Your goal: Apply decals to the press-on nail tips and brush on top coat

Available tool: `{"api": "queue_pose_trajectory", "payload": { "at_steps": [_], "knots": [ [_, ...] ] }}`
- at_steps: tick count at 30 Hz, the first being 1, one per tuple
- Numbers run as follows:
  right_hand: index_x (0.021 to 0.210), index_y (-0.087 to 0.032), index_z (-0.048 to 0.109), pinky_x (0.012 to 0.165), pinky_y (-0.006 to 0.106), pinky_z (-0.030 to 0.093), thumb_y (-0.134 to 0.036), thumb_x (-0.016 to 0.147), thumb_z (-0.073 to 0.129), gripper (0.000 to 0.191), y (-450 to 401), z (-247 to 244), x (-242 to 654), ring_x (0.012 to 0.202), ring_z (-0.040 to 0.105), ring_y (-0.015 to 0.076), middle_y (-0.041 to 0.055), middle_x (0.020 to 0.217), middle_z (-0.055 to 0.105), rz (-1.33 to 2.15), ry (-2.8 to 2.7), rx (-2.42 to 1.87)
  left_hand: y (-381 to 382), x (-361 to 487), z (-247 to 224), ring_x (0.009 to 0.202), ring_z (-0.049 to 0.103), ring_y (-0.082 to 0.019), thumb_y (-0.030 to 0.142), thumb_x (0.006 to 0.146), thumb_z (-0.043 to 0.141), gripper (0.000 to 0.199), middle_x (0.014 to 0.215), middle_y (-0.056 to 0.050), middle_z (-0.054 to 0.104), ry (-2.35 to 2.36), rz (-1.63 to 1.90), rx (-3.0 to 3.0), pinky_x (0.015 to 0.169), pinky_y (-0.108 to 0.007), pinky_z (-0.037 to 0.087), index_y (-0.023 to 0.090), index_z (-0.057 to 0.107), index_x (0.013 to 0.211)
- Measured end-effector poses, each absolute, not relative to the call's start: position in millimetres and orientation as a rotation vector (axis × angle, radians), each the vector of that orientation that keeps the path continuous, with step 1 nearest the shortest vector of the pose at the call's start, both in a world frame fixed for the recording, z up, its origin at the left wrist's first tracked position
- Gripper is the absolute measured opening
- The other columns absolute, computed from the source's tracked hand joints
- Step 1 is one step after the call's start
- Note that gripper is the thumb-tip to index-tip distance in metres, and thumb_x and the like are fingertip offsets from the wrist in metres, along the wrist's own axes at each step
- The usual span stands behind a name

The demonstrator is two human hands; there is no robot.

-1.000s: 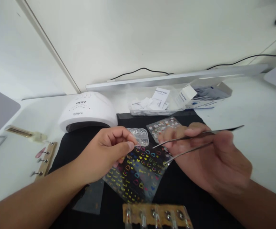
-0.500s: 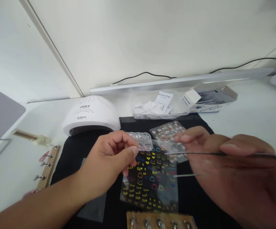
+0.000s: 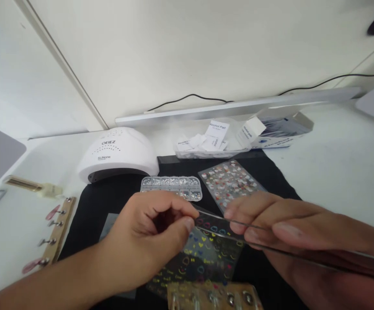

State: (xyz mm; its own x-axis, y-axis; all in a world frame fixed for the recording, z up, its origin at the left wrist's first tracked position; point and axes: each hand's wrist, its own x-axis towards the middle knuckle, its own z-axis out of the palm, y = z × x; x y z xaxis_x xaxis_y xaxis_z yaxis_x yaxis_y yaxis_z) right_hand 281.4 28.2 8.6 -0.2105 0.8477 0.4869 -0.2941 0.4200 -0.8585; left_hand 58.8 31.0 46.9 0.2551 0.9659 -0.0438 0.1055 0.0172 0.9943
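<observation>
My left hand [image 3: 161, 237] pinches the upper edge of a clear sticker sheet [image 3: 206, 258] printed with yellow, blue and pink doodles. In my right hand [image 3: 290, 228] are long thin metal tweezers [image 3: 270, 249], their tips pointing left toward my left fingertips at the sheet's top edge. Whether the tips touch the sheet is too small to tell. Below the sheet, a wooden strip [image 3: 212, 297] with metal holders shows at the bottom edge. Behind my left hand sits a clear case [image 3: 170, 182] of small gems. A second sticker sheet [image 3: 230, 181] lies behind my right hand.
A white lamp [image 3: 119, 153] stands at the back left. Alcohol pad packets [image 3: 215, 135] fill a clear tray, beside an open box [image 3: 280, 133]. On the left are a brush-like item [image 3: 28, 184] and a wooden stand [image 3: 57, 232] with pink nail tips. Black cloth [image 3: 90, 206] covers the middle.
My right hand and the tweezers have moved left, bringing the tips to my left fingertips. The doodle sheet's top edge is now lifted and tilted. The view has shifted slightly.
</observation>
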Motion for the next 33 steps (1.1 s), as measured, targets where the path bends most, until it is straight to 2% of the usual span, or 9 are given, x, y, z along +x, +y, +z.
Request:
{"api": "queue_pose_trajectory", "payload": {
  "at_steps": [3, 13, 23, 28, 33],
  "knots": [
    [0.121, -0.032, 0.080, 0.081, 0.046, 0.064, -0.047, 0.100, 0.061, 0.032, 28.5, 15.9, 279.7, 0.079, 0.076, 0.0251, 0.0058, 0.090, 0.081, 1.034, -1.545, -0.469, 30.1, 58.0, 47.2, 0.045, 0.052, -0.010, 0.020, 0.078, 0.068, 0.009, 0.052, 0.001, 0.061, 1.110, 0.981, 1.449, 0.042, -0.019, 0.043, 0.016, 0.073, 0.072],
    [0.116, -0.034, 0.081, 0.081, 0.046, 0.066, -0.048, 0.097, 0.065, 0.028, 32.5, 22.3, 278.5, 0.075, 0.076, 0.0241, 0.0053, 0.086, 0.080, 1.012, -1.571, -0.497, 27.5, 56.3, 47.1, 0.047, 0.056, -0.009, 0.012, 0.079, 0.069, 0.011, 0.055, -0.001, 0.066, 1.085, 1.102, 1.729, 0.047, -0.017, 0.045, 0.013, 0.078, 0.073],
    [0.120, -0.031, 0.080, 0.077, 0.046, 0.066, -0.055, 0.097, 0.061, 0.038, 39.0, 17.2, 283.1, 0.074, 0.076, 0.0245, 0.0067, 0.083, 0.078, 1.044, -1.629, -0.377, 26.5, 53.8, 45.6, 0.048, 0.056, -0.008, 0.008, 0.085, 0.064, 0.017, 0.057, -0.003, 0.068, 1.031, 1.085, 1.936, 0.047, -0.017, 0.044, 0.009, 0.079, 0.078],
    [0.121, -0.032, 0.079, 0.074, 0.045, 0.067, -0.050, 0.102, 0.057, 0.035, 41.5, 14.3, 283.8, 0.072, 0.077, 0.0233, 0.0047, 0.083, 0.080, 0.943, -1.660, -0.399, 26.4, 53.8, 43.1, 0.047, 0.054, -0.007, 0.003, 0.084, 0.062, 0.018, 0.057, -0.004, 0.067, 0.950, 1.157, 1.980, 0.047, -0.016, 0.043, 0.005, 0.078, 0.079],
    [0.120, -0.031, 0.079, 0.077, 0.044, 0.068, -0.048, 0.102, 0.057, 0.034, 42.2, 16.5, 281.9, 0.071, 0.077, 0.0230, 0.0048, 0.079, 0.080, 0.929, -1.671, -0.387, 26.4, 53.5, 42.6, 0.047, 0.052, -0.007, 0.002, 0.083, 0.061, 0.018, 0.055, -0.003, 0.065, 0.963, 1.143, 1.965, 0.047, -0.015, 0.042, 0.005, 0.078, 0.076]
  ]
}}
